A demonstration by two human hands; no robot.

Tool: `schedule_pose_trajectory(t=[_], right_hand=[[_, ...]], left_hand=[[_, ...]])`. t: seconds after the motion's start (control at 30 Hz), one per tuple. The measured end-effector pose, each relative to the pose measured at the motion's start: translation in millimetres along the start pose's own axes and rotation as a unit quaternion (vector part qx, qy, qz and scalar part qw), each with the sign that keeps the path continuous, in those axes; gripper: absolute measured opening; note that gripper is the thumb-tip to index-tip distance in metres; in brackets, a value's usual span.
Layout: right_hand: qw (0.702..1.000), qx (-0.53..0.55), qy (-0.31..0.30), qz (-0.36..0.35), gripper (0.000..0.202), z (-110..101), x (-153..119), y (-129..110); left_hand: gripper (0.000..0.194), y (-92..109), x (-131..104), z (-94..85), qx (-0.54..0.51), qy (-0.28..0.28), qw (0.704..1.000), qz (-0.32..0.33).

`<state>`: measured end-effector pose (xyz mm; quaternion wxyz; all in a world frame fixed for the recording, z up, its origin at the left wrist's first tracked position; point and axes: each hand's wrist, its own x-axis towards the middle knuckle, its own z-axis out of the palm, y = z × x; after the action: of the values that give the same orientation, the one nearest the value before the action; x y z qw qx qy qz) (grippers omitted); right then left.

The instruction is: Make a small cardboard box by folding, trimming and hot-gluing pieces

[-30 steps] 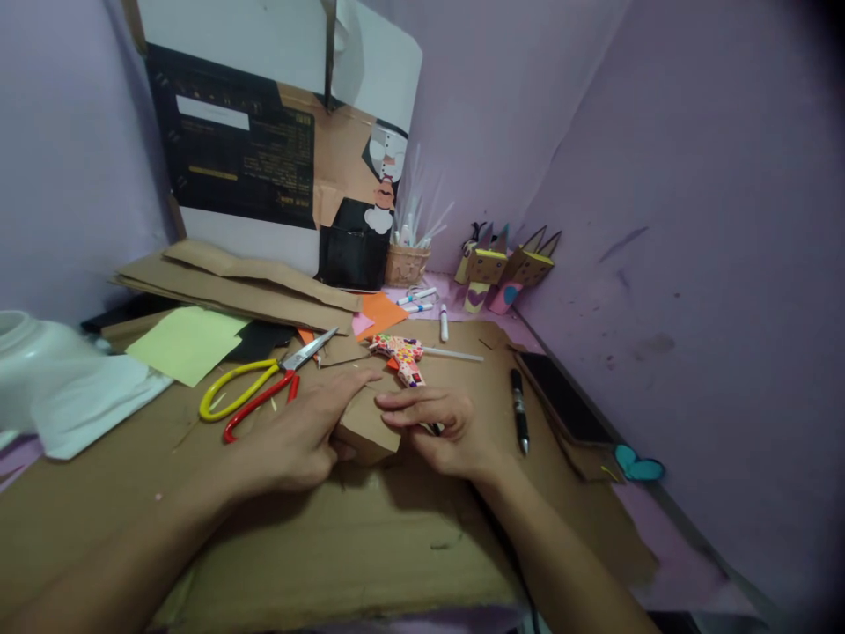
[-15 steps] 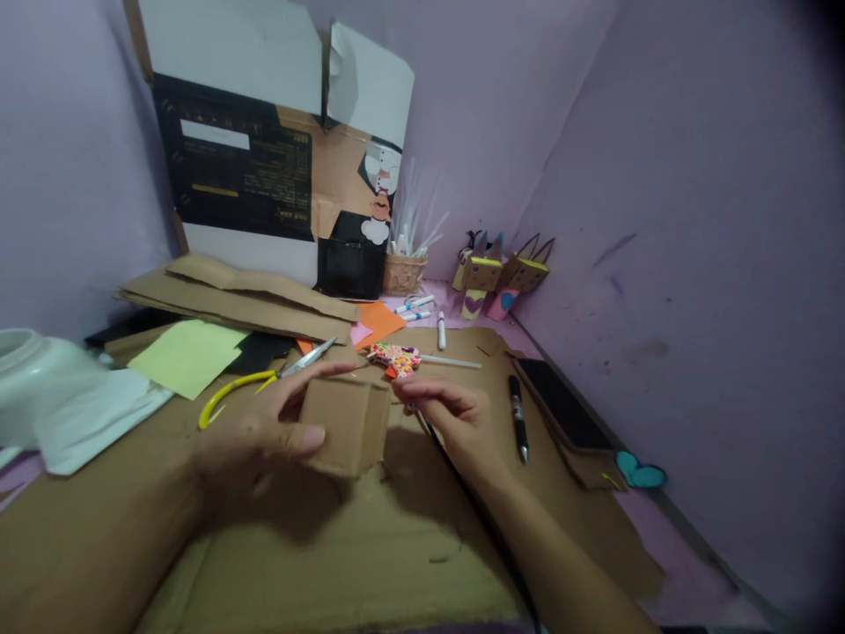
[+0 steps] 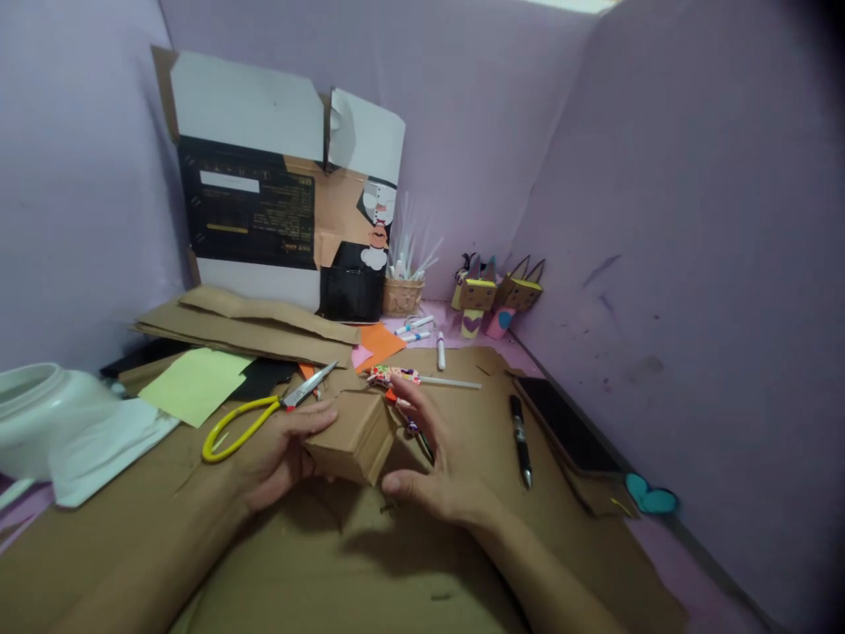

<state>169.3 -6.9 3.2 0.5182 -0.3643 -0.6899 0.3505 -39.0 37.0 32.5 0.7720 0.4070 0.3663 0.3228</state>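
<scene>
A small brown cardboard box (image 3: 349, 431) is held above the cardboard-covered table, its corner tilted toward me. My left hand (image 3: 287, 453) grips it from the left, fingers on its top edge and part of the hand hidden beneath. Beside the box's right side, my right hand (image 3: 439, 462) is open, thumb and fingers spread apart. Whether its fingertips touch the box I cannot tell. Just behind lies a colourful patterned glue gun (image 3: 394, 376) with a clear glue stick (image 3: 452, 382) in its back, partly hidden by my right hand. Yellow-handled scissors (image 3: 247, 427) lie left of the box.
To the right are a black pen (image 3: 520, 440) and a dark phone (image 3: 571, 427). Markers (image 3: 441, 350), coloured paper (image 3: 194, 387) and cardboard sheets (image 3: 251, 330) lie farther back. A basket of glue sticks (image 3: 402, 295) and cardboard figures (image 3: 479, 295) stand by the wall. A white jar (image 3: 49, 414) is at left.
The box has turned in my left hand, showing more of its top and right side. My right hand has opened, its thumb now spread below the fingers. The view has tilted up slightly.
</scene>
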Motion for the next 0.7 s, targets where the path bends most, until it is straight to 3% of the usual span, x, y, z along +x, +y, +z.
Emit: schedule_pose_trajectory(t=[0.17,0.37,0.53,0.7], right_hand=[[0.993,0.100,0.012,0.058,0.097,5.0,1.1,9.3],[0.962,0.231,0.023,0.142,0.084,4.4,5.7,7.4],[0.953,0.242,0.010,0.183,0.085,6.3,5.6,4.8],[0.933,0.274,0.042,0.228,0.072,9.1,6.9,3.7]], left_hand=[[0.068,-5.1,1.8,-4.6,-0.017,-0.024,1.000,-0.008],[0.065,-13.2,6.0,-6.2,0.008,-0.077,0.995,0.056],[0.070,-18.0,7.4,-0.8,0.035,-0.075,0.995,0.062],[0.065,-22.2,5.3,5.6,0.066,-0.053,0.993,0.084]])
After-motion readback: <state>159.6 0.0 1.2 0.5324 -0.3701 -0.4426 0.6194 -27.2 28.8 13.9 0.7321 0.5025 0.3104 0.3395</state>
